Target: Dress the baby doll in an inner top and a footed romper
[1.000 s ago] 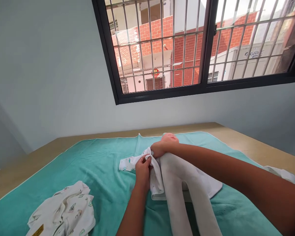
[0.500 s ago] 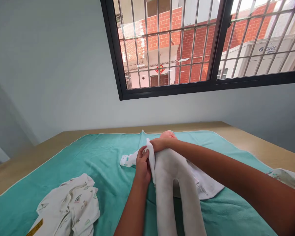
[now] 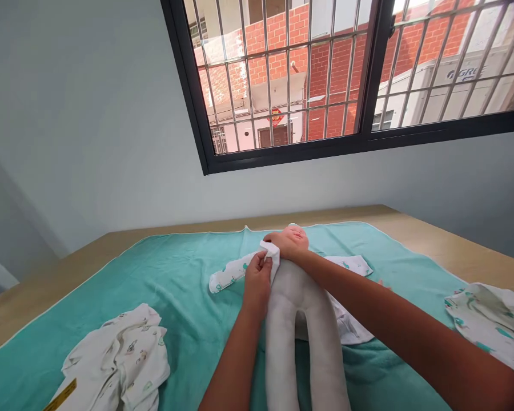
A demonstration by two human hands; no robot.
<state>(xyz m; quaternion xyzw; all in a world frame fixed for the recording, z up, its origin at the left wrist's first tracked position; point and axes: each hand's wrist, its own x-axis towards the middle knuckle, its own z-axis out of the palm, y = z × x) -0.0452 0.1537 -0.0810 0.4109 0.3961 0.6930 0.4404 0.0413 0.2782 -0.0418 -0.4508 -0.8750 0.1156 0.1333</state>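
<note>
A baby doll (image 3: pixel 297 319) with a grey cloth body and long legs lies on its back on a teal towel (image 3: pixel 180 297), its head at the far end. A white printed baby garment (image 3: pixel 233 273) is spread under it, one sleeve pointing left. My left hand (image 3: pixel 257 282) pinches the garment's edge beside the doll's shoulder. My right hand (image 3: pixel 282 246) is closed around the doll's neck and shoulder just below the head, touching the same fold of cloth.
A crumpled white printed garment with a yellow tag (image 3: pixel 117 365) lies at the near left of the towel. Another printed cloth (image 3: pixel 488 325) lies at the right on the wooden table (image 3: pixel 432 240). A barred window (image 3: pixel 346 74) fills the wall behind.
My left hand has pulled the garment's edge up toward the doll's shoulder. The garment's right side now lies flat and spread. The doll's legs have shifted a little left.
</note>
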